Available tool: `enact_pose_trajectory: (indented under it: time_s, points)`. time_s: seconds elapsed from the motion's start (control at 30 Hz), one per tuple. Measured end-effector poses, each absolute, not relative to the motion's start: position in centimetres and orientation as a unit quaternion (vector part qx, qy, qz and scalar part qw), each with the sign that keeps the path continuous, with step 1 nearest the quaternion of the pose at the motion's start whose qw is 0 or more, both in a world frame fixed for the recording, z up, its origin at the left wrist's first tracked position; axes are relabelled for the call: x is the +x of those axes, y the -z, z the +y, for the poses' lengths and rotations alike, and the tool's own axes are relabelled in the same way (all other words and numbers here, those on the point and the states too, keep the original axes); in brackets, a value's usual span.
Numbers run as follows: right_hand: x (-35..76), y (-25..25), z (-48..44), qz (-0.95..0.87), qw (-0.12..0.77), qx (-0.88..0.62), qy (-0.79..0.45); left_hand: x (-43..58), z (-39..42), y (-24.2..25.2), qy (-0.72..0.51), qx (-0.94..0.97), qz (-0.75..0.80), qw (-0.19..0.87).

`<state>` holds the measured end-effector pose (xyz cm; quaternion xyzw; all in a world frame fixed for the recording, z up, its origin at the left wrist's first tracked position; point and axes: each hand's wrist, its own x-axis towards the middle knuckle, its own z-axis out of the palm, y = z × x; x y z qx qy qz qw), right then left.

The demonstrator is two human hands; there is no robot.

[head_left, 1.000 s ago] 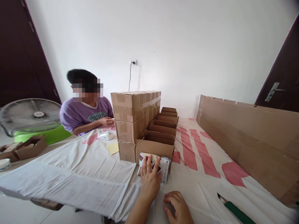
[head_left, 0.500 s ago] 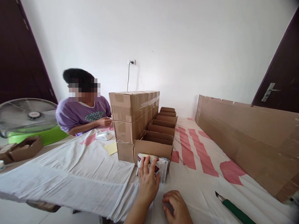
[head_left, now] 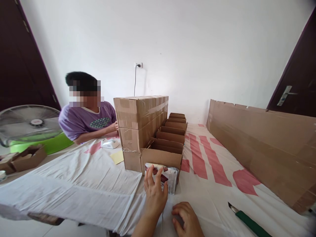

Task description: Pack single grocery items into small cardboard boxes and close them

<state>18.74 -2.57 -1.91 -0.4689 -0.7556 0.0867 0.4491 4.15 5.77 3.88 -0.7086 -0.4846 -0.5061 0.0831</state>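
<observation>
A white packet with dark red shapes (head_left: pixel 170 176) leans upright against the front of an open cardboard box (head_left: pixel 160 156). My left hand (head_left: pixel 155 191) is at its face with fingers spread, and the fingertips cover part of the print. Whether they press on it or just hover, I cannot tell. On the cloth nearby lies my right hand (head_left: pixel 186 219), loosely curled, a gap between thumb and fingers and nothing in it. A green-handled knife (head_left: pixel 249 222) lies to the right of that hand.
Taped cardboard boxes (head_left: pixel 127 113) form a stack left of the open-box row. A tall cardboard panel (head_left: pixel 261 141) borders the right side. Across the table sits a person in purple (head_left: pixel 86 120), near a white device (head_left: pixel 109 143) and yellow paper (head_left: pixel 117 157). A fan (head_left: pixel 29 121) stands left.
My left hand has drawn slightly down and left over the packet, showing more of its print. My right hand stays put. The seated person's hands have moved partly behind the stacked boxes.
</observation>
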Motion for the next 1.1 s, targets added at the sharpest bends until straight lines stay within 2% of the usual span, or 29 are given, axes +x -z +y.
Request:
enact_pose_trajectory:
  time_s: [0.17, 0.43, 0.87, 1.1]
  points:
    - [18.7, 1.7, -2.7, -0.752, 0.446, -0.475, -0.097, 3.9, 5.6, -4.4, 0.545, -0.701, -0.454, 0.075]
    - [18.9, 1.6, -2.8, -0.756, 0.427, -0.482, -0.113, 3.2, 3.8, -5.3, 0.562, -0.771, -0.298, 0.014]
    - [18.7, 0.8, -3.2, -0.751, 0.422, -0.492, -0.124, 2.7, 2.7, -6.1, 0.557, -0.780, -0.286, 0.009]
    - [16.4, 0.0, -2.5, -0.702, 0.444, -0.517, -0.205, 2.4, 1.7, -7.2, 0.591, -0.765, -0.256, 0.001]
